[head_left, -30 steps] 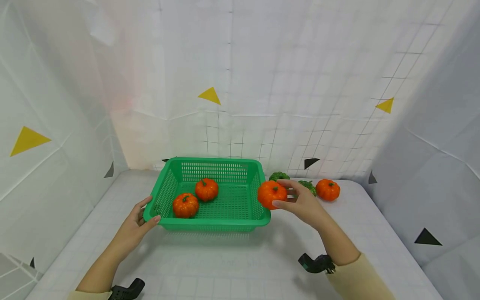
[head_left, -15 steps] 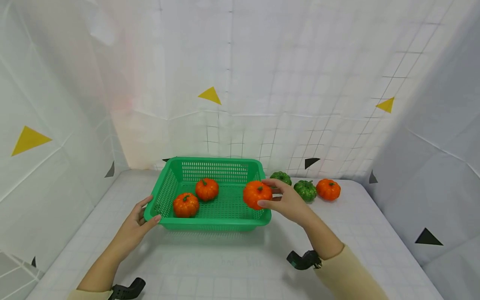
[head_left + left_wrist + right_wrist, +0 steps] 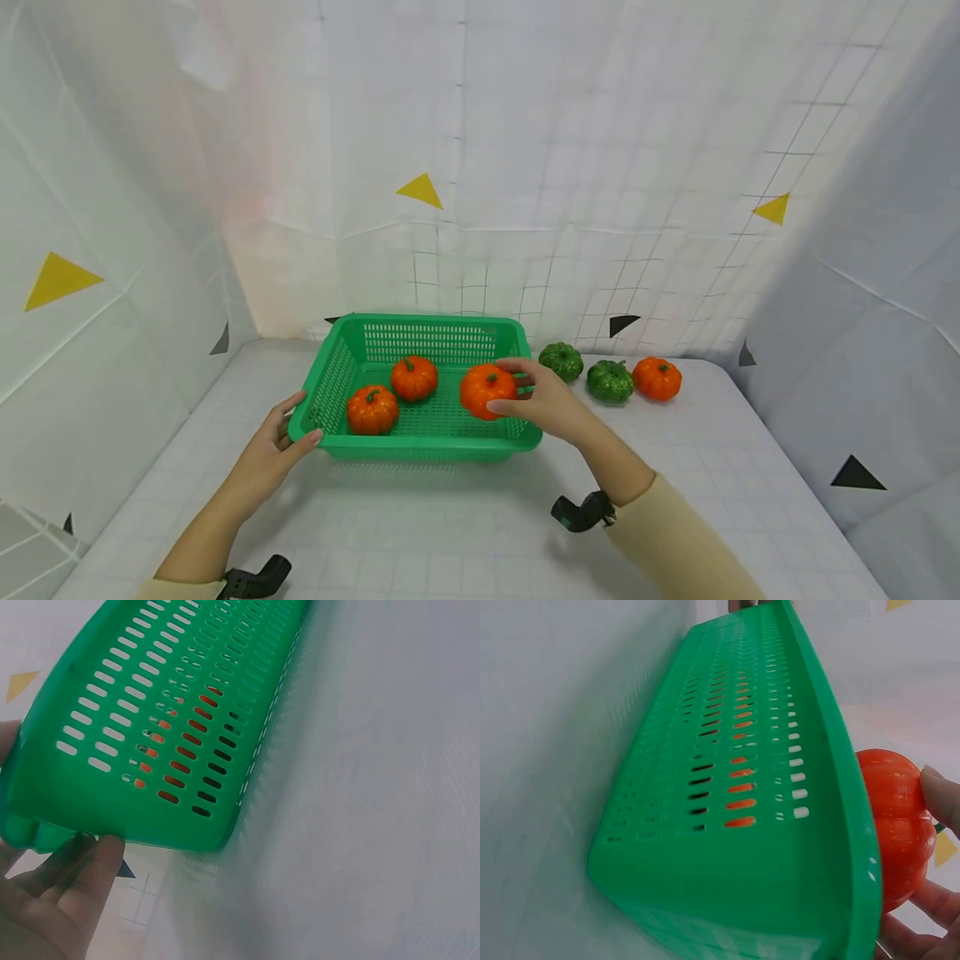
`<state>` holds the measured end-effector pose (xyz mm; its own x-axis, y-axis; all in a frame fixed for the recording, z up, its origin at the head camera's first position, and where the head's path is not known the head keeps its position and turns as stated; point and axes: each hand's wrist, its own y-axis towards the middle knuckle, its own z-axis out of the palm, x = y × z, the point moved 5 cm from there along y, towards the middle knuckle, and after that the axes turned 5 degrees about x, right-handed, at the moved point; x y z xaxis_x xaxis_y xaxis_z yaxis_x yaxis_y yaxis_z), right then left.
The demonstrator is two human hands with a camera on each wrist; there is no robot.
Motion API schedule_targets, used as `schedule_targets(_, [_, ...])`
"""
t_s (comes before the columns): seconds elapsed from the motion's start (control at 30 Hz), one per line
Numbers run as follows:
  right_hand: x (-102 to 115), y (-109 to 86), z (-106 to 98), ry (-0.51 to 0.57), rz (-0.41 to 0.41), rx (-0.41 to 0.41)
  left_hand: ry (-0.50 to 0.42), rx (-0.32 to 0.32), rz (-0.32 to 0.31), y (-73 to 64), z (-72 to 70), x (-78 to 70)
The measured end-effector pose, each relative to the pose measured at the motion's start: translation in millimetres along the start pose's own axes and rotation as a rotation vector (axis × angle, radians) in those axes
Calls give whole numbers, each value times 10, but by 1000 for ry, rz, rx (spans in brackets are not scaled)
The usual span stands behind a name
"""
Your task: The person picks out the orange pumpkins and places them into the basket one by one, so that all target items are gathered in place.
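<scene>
My right hand [image 3: 546, 403] pinches an orange pumpkin [image 3: 486, 393] between thumb and fingers, over the right part of a green plastic basket [image 3: 420, 450]. In the right wrist view the held pumpkin [image 3: 896, 825] shows past the basket's rim, partly hidden by it. At the basket's left end my left hand [image 3: 264, 457] grips the rim, thumb on the front corner and fingers at the side. The left wrist view shows that hand [image 3: 64, 900] at the basket's corner. Inside the basket lie two more orange pumpkins, one at the back [image 3: 414, 379] and one nearer the front [image 3: 372, 411].
Right of the basket on the white table [image 3: 450, 533] sit two green pumpkins, one behind [image 3: 561, 362] and one in front [image 3: 610, 382], and another orange pumpkin [image 3: 657, 379]. White sheeting [image 3: 480, 150] with yellow and black triangles encloses the table at the back and sides.
My right hand has carried the orange pumpkin leftward from the basket's right rim to over its inside, uncovering the green pumpkins. The left hand and basket have stayed put.
</scene>
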<state>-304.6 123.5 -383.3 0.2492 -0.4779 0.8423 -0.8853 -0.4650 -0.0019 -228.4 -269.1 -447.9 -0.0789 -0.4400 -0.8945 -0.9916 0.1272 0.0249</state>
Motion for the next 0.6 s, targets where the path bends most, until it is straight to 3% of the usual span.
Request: schedule_targets(0.6, [48,385,336,-97,-13,64,-5,-1,-3,-2,2,6])
